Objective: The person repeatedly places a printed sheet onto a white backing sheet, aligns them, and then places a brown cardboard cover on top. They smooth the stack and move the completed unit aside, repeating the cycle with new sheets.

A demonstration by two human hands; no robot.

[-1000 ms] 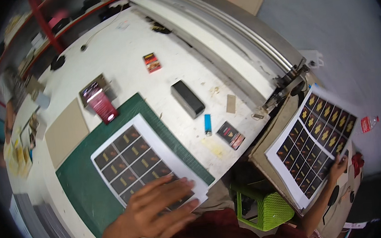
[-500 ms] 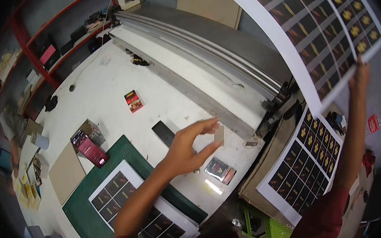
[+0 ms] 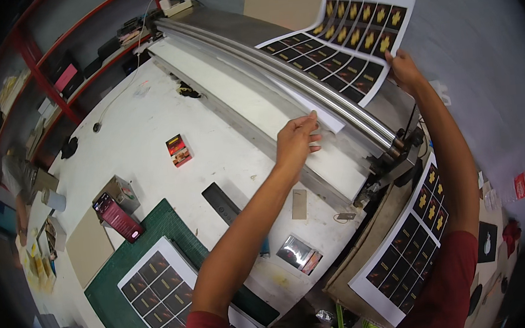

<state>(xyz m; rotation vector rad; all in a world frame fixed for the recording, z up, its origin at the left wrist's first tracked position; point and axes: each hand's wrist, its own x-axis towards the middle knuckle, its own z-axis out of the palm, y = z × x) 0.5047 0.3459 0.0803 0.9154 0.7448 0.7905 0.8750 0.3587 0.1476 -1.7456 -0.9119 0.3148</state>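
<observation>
A large printed sheet (image 3: pixel 322 59) with rows of dark panels and yellow designs lies over the back of a roller machine (image 3: pixel 279 69), its far part curling up. My right hand (image 3: pixel 403 70) is closed on the sheet's right edge. The sheet's white front margin (image 3: pixel 330 115) shows on the near side of the metal rollers. At that margin is my left hand (image 3: pixel 298 141), fingers apart and bent, the fingertips at or very near the paper. Whether they touch it, I cannot tell.
On the white table stand a phone (image 3: pixel 117 217) against a box, a red-black pack (image 3: pixel 178 150), a black tool (image 3: pixel 221 202) and a clear-wrapped pack (image 3: pixel 298 254). Printed sheets (image 3: pixel 155 292) lie on a green cutting mat (image 3: pixel 110 308); another sheet (image 3: pixel 402 258) is at right. A person (image 3: pixel 17 179) is far left.
My right hand has brought the raised sheet left and down onto the machine, its front margin now past the rollers. My left hand has moved forward and right from above the table to that margin.
</observation>
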